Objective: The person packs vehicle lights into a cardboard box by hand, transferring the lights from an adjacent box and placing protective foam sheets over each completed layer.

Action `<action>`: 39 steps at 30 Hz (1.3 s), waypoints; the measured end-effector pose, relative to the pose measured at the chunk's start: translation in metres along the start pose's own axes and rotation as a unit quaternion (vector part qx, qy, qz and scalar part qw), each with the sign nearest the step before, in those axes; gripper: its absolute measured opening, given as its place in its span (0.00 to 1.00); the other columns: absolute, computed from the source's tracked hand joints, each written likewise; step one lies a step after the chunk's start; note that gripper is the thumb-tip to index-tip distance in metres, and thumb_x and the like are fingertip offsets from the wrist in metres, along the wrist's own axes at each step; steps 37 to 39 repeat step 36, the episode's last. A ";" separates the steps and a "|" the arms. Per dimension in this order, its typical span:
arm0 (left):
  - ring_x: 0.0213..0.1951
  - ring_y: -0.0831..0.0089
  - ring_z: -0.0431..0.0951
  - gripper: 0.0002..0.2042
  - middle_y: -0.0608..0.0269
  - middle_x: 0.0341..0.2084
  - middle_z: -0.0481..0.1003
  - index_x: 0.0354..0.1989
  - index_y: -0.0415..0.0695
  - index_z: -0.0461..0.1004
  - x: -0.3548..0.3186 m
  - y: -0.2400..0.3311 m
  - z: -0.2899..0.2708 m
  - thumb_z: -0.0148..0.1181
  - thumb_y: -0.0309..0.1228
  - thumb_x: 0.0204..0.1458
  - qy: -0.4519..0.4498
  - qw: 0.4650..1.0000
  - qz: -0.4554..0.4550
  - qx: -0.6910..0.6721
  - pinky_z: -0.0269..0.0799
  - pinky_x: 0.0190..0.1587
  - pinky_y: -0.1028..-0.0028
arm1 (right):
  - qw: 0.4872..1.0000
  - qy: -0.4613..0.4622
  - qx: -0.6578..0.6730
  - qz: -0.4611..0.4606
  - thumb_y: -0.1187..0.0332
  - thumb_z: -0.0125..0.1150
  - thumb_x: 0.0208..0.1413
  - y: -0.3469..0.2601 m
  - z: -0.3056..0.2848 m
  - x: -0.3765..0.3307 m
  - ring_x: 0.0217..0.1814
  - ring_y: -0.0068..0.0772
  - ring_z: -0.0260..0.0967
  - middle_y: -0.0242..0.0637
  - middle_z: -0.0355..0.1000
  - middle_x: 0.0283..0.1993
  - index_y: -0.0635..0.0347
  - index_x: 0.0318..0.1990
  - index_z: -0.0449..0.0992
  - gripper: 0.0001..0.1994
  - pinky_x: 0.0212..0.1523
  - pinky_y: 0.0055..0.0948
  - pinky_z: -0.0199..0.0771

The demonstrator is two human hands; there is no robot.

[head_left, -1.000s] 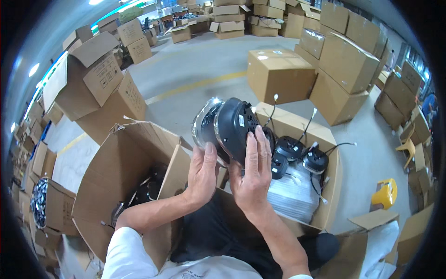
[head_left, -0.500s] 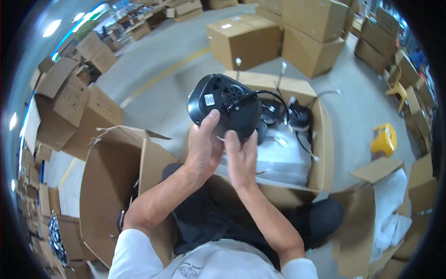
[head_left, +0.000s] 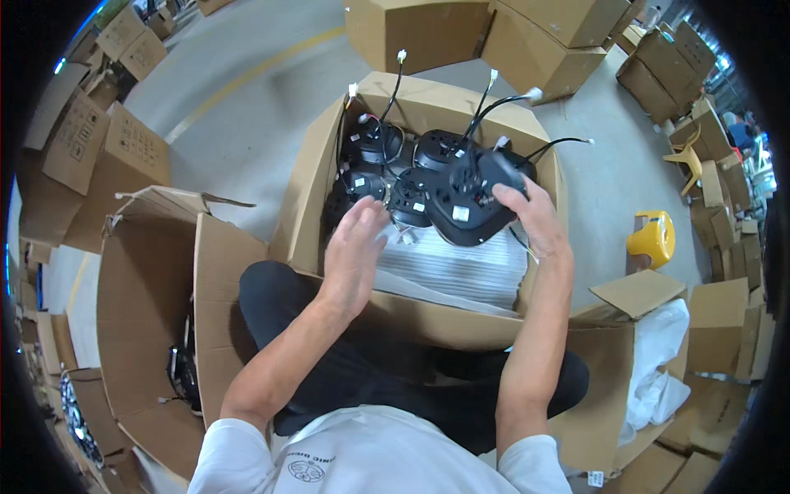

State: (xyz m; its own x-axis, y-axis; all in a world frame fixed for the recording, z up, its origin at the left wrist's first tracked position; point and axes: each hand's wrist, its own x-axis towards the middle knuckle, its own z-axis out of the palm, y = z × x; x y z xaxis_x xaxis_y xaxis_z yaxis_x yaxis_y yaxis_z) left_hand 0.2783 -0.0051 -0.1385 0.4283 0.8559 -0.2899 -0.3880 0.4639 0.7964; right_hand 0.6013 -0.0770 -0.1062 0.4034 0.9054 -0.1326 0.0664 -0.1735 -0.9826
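My right hand point(head_left: 539, 221) grips the edge of a black rounded plastic housing point(head_left: 467, 210), thumb on top, tilted over an open cardboard box point(head_left: 306, 177). The housing has a white label, and a black cable with a white connector seems to rise from it. My left hand point(head_left: 354, 251) is open and empty above the box's near left part, fingers stretched out. Several similar black housings point(head_left: 377, 144) lie in the box, their cables standing up. A white ribbed foam sheet point(head_left: 448, 272) covers the near part of the box's inside.
To my left stands an open carton point(head_left: 148, 329) with dark parts inside. On the right are an open carton point(head_left: 597, 379) with white wrapping point(head_left: 654, 379) and a yellow plastic stool point(head_left: 652, 239). Large closed cartons point(head_left: 420, 33) stand beyond the box.
The housing has gone from both hands to my right hand alone, moving right and down over the box. My left hand has let go. The view has tilted down, showing more of the box.
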 end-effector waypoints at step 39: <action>0.57 0.69 0.89 0.23 0.58 0.53 0.89 0.64 0.35 0.87 -0.015 0.341 -0.392 0.71 0.43 0.72 0.249 0.852 0.250 0.387 0.84 0.65 0.65 | 0.897 0.140 -0.420 -0.016 0.42 0.55 0.83 0.187 0.067 0.107 0.75 0.66 0.78 0.75 0.77 0.72 0.86 0.76 0.70 0.42 0.76 0.50 0.75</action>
